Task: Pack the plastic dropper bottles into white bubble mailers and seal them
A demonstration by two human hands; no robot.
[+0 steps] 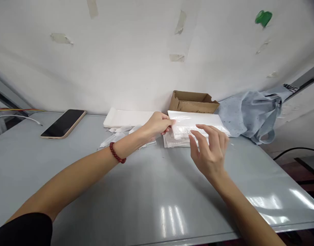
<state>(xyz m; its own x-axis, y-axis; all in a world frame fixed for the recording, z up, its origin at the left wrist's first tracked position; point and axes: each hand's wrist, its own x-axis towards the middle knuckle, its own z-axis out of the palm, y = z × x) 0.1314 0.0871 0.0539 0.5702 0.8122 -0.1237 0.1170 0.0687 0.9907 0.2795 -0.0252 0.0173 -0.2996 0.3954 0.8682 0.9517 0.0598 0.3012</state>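
My left hand (159, 123) pinches the left end of a white packet in clear plastic wrap (195, 120), thumb on top. Beneath that packet lies a stack of similar plastic-wrapped white packets (177, 142). My right hand (210, 148) hovers just in front of the packet, thumb and fingers curved and apart, holding nothing. Left of the packets sits a stack of flat white sheets or sleeves (128, 118), partly behind my left hand. Torn strips of clear and white film (112, 139) are scattered in front of it, some hidden by my forearm.
An open brown cardboard box (195, 102) stands against the wall behind the packets. To its right lies a light blue cloth bag (254, 111). A phone (63, 123) and a white cable end (31, 119) are at the left of the grey table (136, 205).
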